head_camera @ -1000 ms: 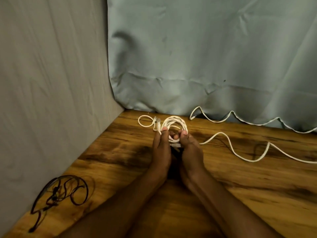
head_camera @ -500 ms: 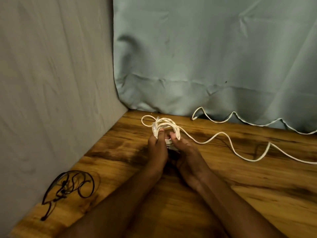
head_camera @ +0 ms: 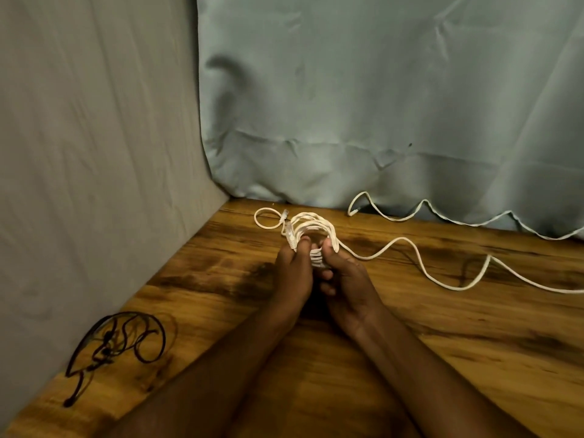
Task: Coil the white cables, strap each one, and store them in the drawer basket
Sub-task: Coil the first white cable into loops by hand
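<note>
Left hand (head_camera: pixel 292 267) and right hand (head_camera: pixel 343 279) both pinch the bottom of the coil (head_camera: pixel 311 232), held upright just above the table (head_camera: pixel 410 358). It looks light, springy and apt to unwind, so the bunched bottom seems the best grip. Left lie black wires (head_camera: pixel 120 343); right, the coil's loose tail (head_camera: pixel 442 273) and a second cable (head_camera: pixel 442 214) by the curtain (head_camera: pixel 379 105), none blocking.

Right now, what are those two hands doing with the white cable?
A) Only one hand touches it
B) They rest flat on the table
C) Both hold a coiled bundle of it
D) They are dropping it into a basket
C: the left hand and right hand both grip the coiled white cable above the wooden table.
</note>
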`<state>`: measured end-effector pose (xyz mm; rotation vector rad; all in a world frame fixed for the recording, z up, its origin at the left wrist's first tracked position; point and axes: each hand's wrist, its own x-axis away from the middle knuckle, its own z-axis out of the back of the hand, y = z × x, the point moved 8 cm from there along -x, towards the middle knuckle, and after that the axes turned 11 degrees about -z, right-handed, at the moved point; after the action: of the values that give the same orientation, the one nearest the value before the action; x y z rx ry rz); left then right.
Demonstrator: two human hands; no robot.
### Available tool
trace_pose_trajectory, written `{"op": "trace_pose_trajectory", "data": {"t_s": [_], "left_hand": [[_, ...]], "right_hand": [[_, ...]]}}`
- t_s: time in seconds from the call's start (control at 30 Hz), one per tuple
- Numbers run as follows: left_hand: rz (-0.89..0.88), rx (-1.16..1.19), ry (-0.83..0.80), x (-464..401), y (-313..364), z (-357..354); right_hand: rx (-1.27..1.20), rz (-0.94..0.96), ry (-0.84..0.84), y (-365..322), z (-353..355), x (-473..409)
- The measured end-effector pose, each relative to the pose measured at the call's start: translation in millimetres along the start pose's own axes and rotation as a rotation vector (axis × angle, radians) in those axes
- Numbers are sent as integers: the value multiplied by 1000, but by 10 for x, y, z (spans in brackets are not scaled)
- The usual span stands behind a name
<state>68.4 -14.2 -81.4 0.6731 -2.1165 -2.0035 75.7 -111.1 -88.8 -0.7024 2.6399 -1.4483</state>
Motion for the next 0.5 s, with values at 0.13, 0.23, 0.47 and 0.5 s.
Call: {"op": "trace_pose_trajectory", "data": {"t_s": [0.13, 0.23, 0.47, 0.5], "left_hand": [[-10, -24, -58, 12, 40, 22], [-41, -69, -106, -3, 62, 26], [-60, -126, -202, 27, 44, 76], [-67, -156, -203, 35, 40, 73]], "right_hand": [[-14, -17, -104, -72, -69, 23], [-42, -55, -187, -86, -135, 59], [26, -36, -98, -47, -156, 128], [28, -25, -82, -54, -149, 147]]}}
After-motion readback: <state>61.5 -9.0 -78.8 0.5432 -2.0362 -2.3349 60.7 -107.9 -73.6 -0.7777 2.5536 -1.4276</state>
